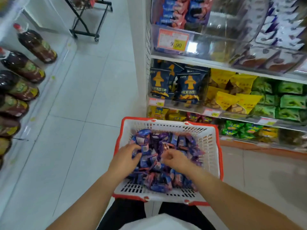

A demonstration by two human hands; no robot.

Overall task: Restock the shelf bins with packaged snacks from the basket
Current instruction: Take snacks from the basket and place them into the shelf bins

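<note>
A white basket with a red rim point(211, 143) stands on the floor in front of me, filled with several small blue and purple snack packets point(167, 178). Both my hands are inside it. My left hand point(123, 159) lies on the pile at the left with its fingers curled round some packets. My right hand point(174, 157) is in the middle of the pile, fingers curled round packets beneath it. At the upper right, a clear shelf bin point(224, 39) is partly filled with the same blue and pink packets point(176, 12).
Shelves on the right carry dark blue bags point(187, 87), yellow bags point(229, 95) and green packs point(290, 100). Large bottles point(38, 45) line the left side. A black wheeled rack point(89, 22) stands at the back. Pale tiled floor runs between.
</note>
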